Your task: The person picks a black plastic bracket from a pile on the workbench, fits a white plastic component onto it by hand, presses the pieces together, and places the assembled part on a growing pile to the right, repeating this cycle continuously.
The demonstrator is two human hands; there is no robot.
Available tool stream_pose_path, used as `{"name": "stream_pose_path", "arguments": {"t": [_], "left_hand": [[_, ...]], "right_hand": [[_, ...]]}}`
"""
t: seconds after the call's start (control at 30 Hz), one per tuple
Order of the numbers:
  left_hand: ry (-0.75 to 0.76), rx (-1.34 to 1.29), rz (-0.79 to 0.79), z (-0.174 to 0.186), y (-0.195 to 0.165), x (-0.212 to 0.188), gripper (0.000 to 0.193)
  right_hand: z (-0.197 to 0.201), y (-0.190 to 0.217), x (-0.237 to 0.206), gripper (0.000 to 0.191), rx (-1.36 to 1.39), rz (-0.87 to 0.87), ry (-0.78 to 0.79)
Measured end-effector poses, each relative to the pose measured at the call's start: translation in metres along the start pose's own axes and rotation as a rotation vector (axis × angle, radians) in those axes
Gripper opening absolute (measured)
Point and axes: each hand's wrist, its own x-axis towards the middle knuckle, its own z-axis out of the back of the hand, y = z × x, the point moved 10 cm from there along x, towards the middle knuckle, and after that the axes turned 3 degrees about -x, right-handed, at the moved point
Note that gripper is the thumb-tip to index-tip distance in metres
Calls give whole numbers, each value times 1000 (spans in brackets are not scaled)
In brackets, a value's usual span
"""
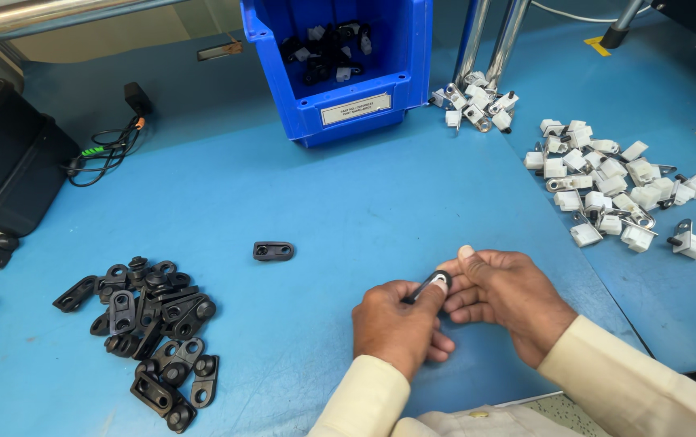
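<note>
Both of my hands meet low in the middle of the blue table (pixel 348 210). My left hand (pixel 400 324) pinches a small black bracket (pixel 429 285) between thumb and fingers. My right hand (pixel 509 299) touches the same bracket from the right, with something white at its fingertips; I cannot tell if it is a separate piece. A single black bracket (pixel 273 251) lies alone on the table, up and to the left of my hands.
A heap of black brackets (pixel 150 324) lies at the left. White plastic-and-metal parts (pixel 615 194) are spread at the right, a smaller cluster (pixel 477 101) near two metal posts. A blue bin (pixel 336 57) holds assembled pieces. A black box (pixel 4 162) and cables (pixel 109 146) sit far left.
</note>
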Motion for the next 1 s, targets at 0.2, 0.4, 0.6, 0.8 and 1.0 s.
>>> {"name": "stream_pose_path", "arguments": {"t": [0.2,0.4,0.6,0.8,1.0], "left_hand": [[62,-176,52,-2,12,9,35],[60,-162,43,-2,15,11,35],[95,-140,42,-2,16,13,35],[73,-49,-12,-4,10,10,35],[53,-73,24,-2,11,7,37]], "right_hand": [[2,0,-1,22,-37,36,-16],[2,8,6,19,-172,108,-63],[-4,10,6,20,-243,16,116],[-9,26,11,22,-510,159,-28],[0,11,14,33,-291,123,-114]]}}
